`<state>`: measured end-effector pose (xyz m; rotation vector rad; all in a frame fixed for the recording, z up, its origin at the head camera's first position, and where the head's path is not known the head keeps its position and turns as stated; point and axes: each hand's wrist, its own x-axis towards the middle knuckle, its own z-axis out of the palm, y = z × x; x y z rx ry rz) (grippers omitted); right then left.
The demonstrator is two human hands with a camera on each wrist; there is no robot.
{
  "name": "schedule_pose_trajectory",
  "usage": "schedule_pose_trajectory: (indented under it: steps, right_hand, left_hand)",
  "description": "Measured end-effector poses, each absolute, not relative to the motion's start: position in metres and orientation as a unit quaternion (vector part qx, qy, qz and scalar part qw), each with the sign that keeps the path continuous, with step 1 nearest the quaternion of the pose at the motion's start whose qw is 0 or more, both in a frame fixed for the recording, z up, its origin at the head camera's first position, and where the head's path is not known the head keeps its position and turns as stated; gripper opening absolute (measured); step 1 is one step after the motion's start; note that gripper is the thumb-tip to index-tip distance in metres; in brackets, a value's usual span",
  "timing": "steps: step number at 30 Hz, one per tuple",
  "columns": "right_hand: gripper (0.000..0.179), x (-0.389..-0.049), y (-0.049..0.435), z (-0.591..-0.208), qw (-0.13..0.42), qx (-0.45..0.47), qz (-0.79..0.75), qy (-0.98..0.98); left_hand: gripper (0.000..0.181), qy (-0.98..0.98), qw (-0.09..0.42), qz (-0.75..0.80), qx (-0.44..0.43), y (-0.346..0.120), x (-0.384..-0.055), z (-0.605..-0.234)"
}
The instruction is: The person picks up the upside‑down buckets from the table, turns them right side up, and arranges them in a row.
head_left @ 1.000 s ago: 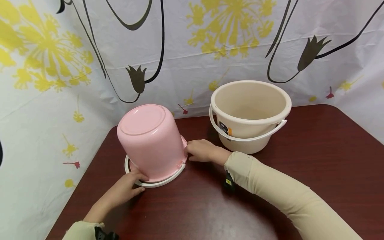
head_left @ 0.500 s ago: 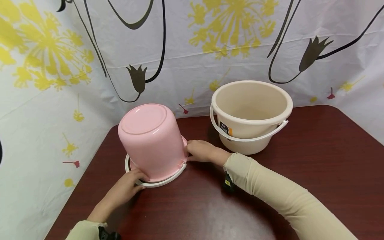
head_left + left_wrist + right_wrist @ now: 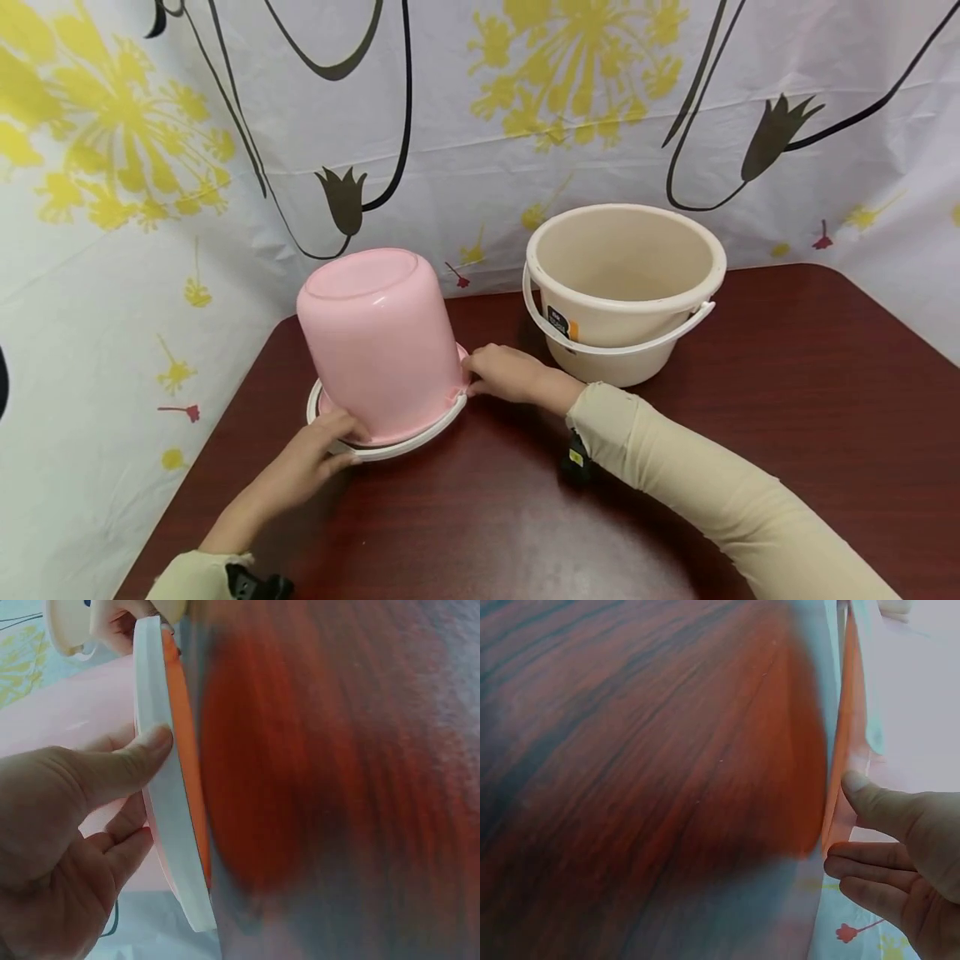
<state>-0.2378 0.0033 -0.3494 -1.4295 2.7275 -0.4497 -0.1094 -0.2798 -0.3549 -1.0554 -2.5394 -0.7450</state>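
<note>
A pink bucket [image 3: 382,350] is upside down at the left of the table, its base upward and tilted. Its white handle [image 3: 408,444] lies along the near side of the rim. My left hand [image 3: 300,462] grips the near-left rim, and in the left wrist view the thumb [image 3: 154,746] presses on the handle. On the right side of the bucket, my right hand [image 3: 513,375] holds the rim between thumb and fingers. Both wrist views show the orange-looking inner edge facing the table, with a narrow gap at the near side. The bucket's inside is hidden.
A cream bucket [image 3: 607,323] stands upright at the back, right of the pink one, its white handle hanging down in front. The dark red table [image 3: 465,517] reaches back to a patterned curtain [image 3: 450,183], which also hangs along the left side.
The pink bucket has tipped slightly, its base rising in the head view and its near rim shifting up a little. Both hands have kept their hold. The cream bucket has not moved.
</note>
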Motion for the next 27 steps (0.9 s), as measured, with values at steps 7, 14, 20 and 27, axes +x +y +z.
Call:
schedule_pose_trajectory:
  steps: [7, 14, 20, 27]
  right_hand:
    - [0.01, -0.236, 0.012, -0.345, -0.015, -0.465, -0.196, 0.863]
    - [0.011, -0.234, 0.017, -0.334, -0.056, -0.473, -0.236, 0.847]
    - [0.014, -0.234, 0.02, -0.316, -0.091, -0.459, -0.249, 0.848]
    - [0.021, -0.23, 0.024, -0.284, -0.108, -0.439, -0.271, 0.85]
  left_hand:
    - [0.034, -0.883, 0.142, -0.268, -0.358, -0.281, -0.107, -0.34]
    - [0.031, -0.896, 0.107, -0.284, -0.324, -0.282, -0.102, -0.322]
    - [0.033, -0.882, 0.103, -0.317, -0.333, -0.28, -0.104, -0.307]
    - [0.036, -0.836, 0.066, -0.396, -0.375, -0.278, -0.107, -0.282]
